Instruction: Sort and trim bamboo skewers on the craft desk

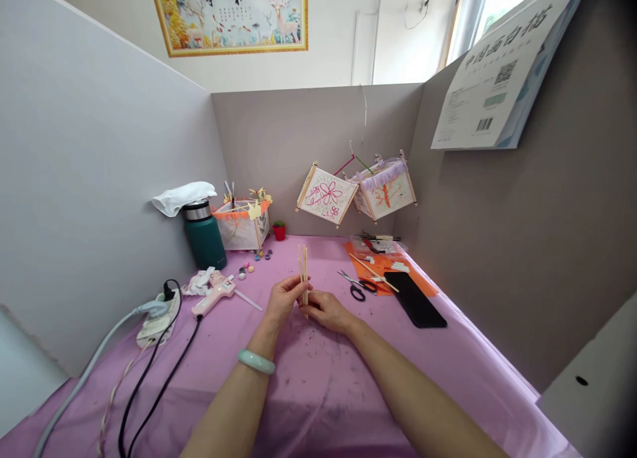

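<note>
Several thin wooden sticks (303, 265) stand upright together in a small bundle over the middle of the purple cloth. My left hand (285, 297) pinches the bundle from the left side, with a pale green bangle on that wrist. From the right, my right hand (326, 310) closes its fingers on the lower part of the same sticks. Dark-handled scissors (359, 289) lie just right of my hands. A pink glue gun (215, 297) with a glue stick in it rests to the left.
A green bottle (204, 239), a paper lantern box (243, 227) and a power strip (158, 320) stand left. Two decorated lanterns (327, 196) hang at the back. A black phone (415, 300) lies on orange paper (423, 284) at right. Grey partitions (318, 126) enclose the table.
</note>
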`<state>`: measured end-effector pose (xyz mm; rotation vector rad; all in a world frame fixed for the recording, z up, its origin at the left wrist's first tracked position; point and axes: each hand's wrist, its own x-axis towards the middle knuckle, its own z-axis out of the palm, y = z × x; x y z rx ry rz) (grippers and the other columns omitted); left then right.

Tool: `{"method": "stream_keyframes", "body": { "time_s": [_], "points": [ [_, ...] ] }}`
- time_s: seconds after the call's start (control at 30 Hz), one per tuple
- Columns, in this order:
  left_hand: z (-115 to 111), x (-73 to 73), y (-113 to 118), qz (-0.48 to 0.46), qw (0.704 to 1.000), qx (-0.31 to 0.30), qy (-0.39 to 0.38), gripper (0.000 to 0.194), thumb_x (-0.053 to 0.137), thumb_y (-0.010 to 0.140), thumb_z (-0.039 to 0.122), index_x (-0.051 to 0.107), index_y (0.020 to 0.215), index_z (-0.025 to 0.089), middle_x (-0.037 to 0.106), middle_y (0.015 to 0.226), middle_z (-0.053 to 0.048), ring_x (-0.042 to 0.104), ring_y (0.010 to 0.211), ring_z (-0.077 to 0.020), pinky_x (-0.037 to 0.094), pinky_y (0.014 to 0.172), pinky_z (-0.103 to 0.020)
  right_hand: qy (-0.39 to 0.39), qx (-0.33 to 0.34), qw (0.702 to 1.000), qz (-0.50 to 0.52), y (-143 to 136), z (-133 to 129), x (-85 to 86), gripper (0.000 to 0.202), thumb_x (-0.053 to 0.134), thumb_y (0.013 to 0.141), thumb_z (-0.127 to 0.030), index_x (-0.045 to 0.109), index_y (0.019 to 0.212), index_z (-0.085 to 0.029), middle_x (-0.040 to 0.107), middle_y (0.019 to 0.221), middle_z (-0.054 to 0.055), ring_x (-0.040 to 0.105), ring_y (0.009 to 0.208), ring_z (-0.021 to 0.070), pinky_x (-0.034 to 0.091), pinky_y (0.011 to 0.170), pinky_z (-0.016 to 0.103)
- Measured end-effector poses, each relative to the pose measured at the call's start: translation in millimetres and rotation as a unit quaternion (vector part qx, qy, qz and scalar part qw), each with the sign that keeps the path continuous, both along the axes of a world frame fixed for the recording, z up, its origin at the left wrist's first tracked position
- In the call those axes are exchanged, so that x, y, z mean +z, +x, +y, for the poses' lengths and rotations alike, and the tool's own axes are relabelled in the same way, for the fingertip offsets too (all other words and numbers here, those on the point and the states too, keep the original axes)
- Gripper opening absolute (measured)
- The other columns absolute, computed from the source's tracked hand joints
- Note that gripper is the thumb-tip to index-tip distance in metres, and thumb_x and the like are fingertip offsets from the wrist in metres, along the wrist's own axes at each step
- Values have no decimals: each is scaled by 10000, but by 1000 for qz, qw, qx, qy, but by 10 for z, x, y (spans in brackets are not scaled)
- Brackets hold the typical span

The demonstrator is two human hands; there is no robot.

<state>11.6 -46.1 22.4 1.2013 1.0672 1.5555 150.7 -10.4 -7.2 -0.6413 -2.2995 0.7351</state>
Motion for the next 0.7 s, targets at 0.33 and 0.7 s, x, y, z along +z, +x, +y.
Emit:
{"method": "stream_keyframes", "body": {
  "time_s": [0.33,0.7],
  "points": [
    [-26,-3,5,4,1000,-27,8,396,652,705,431,700,947,121,686,803,-68,545,604,-114,414,565,-228,35,18,999,10,-8,11,17,184,428,901,-239,601,870,-186,621,878,35,559,799,154,408,733,247],
    [6,-31,-9,-7,1000,-13,18,296,690,683,384,705,831,128,604,648,6,450,492,-66,353,494,-207,33,-37,997,-61,-52,-69,18,116,515,831,-272,584,834,-179,621,757,7,542,670,136,368,635,224]
  ]
}}
